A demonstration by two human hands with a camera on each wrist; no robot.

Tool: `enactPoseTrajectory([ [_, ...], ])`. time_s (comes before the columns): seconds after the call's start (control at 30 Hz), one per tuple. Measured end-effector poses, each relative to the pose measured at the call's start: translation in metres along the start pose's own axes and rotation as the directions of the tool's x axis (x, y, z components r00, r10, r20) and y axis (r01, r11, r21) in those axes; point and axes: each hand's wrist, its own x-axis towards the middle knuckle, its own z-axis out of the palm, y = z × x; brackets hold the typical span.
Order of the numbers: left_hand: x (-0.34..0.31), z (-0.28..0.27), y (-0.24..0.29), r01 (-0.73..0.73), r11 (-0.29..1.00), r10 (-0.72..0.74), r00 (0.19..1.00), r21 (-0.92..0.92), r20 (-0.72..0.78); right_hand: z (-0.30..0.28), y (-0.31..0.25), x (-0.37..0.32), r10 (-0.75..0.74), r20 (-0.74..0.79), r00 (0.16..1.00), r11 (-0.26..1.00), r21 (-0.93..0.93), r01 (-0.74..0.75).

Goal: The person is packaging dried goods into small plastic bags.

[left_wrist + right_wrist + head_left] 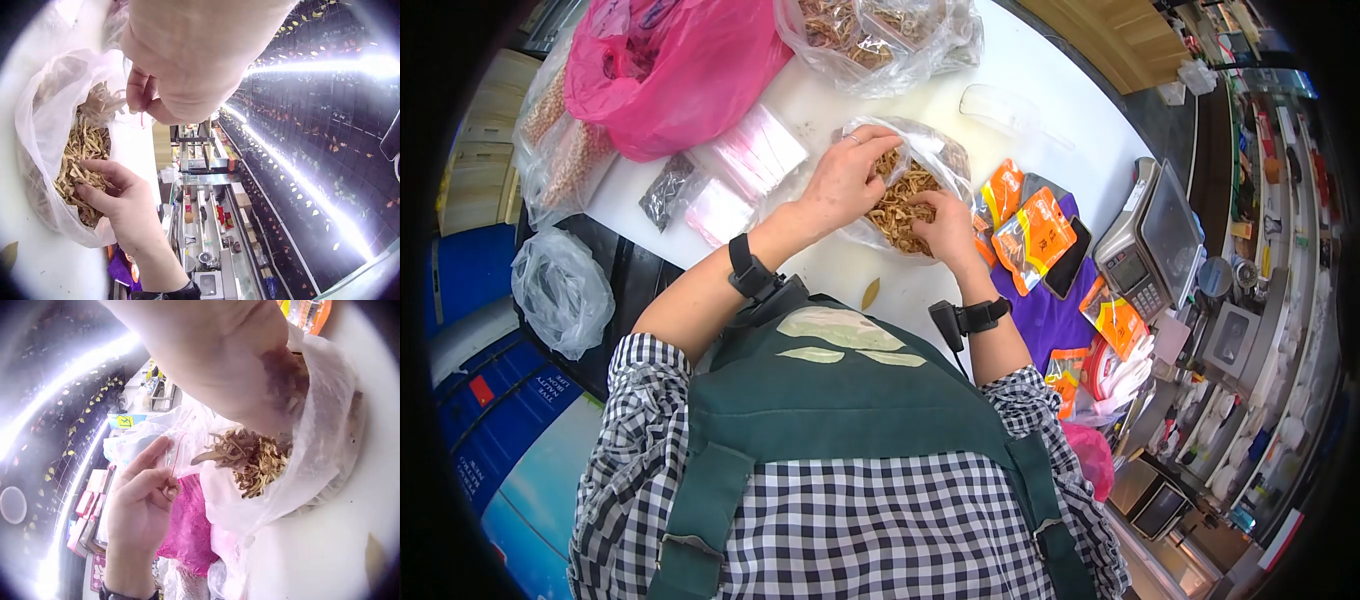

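A clear plastic bag [952,158] stands open on the white table in front of the person, filled with brownish dried strips [902,208]. At its left rim the left hand [845,180] pinches a small clear zip bag with a red seal line [180,450], best seen in the right wrist view. Some strips overlap the zip bag's mouth there. From the other side, the right hand [948,232] reaches into the big bag. Its thumb and forefinger are curled into the dried strips in the left wrist view, and the other fingertips are partly hidden.
A pink bag [670,80] and another bag of dried pieces [880,45] lie behind. Flat zip bags [758,150] are at left. Orange packets [1032,240], a phone [1068,258] and a scale [1145,245] stand at right. One loose leaf [871,293] lies near the apron.
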Motion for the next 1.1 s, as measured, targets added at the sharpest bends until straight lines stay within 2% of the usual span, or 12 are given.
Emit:
enactPoseTrajectory([
  [0.07,0.000,0.001,-0.001,-0.018,1.000,0.018,1.000,0.016,-0.014,-0.005,-0.001,0.002,0.089,0.019,0.996,0.989,0.116,-0.090],
  [0.1,0.000,0.002,-0.002,-0.017,1.000,0.018,1.000,0.016,-0.015,-0.008,-0.002,0.003,0.088,0.020,0.996,0.989,0.115,-0.089],
  [0.17,0.000,0.003,-0.004,-0.051,0.998,0.052,0.998,0.029,-0.038,-0.014,-0.001,0.005,0.139,0.062,0.988,0.941,0.303,-0.151],
  [0.2,0.001,0.002,-0.001,-0.051,0.998,0.052,0.998,0.028,-0.040,-0.018,-0.005,0.005,0.138,0.063,0.988,0.941,0.303,-0.150],
  [0.27,0.001,-0.001,0.005,-0.003,1.000,0.003,1.000,0.010,-0.009,-0.027,-0.012,0.005,0.186,0.089,0.979,0.847,0.490,-0.205],
  [0.4,0.000,0.001,0.003,-0.032,0.999,0.033,0.999,0.022,-0.017,-0.060,-0.054,0.004,0.201,0.091,0.975,0.801,0.557,-0.218],
  [0.47,-0.001,0.003,0.000,-0.075,0.997,0.076,0.997,0.025,-0.020,-0.066,-0.064,0.004,0.178,0.164,0.970,0.646,0.724,-0.241],
  [0.6,-0.003,0.005,0.005,-0.109,0.994,0.109,0.994,0.011,0.005,-0.054,-0.069,0.018,0.180,0.189,0.965,0.579,0.773,-0.260],
  [0.67,-0.004,0.004,0.005,-0.088,0.996,0.088,0.996,0.007,0.014,-0.044,-0.063,0.026,0.251,0.208,0.945,0.514,0.799,-0.312],
  [0.77,-0.007,0.006,0.005,-0.055,0.998,0.055,0.998,-0.007,0.000,-0.043,-0.072,0.031,0.311,0.230,0.922,0.501,0.784,-0.365],
  [1.0,-0.006,0.012,0.002,-0.112,0.993,0.113,0.992,0.030,-0.056,-0.041,-0.088,0.035,0.316,0.202,0.927,0.437,0.836,-0.332],
  [1.1,-0.005,0.013,-0.001,-0.036,0.999,0.035,0.998,-0.009,-0.046,-0.043,-0.091,0.034,0.313,0.215,0.925,0.404,0.851,-0.335],
])
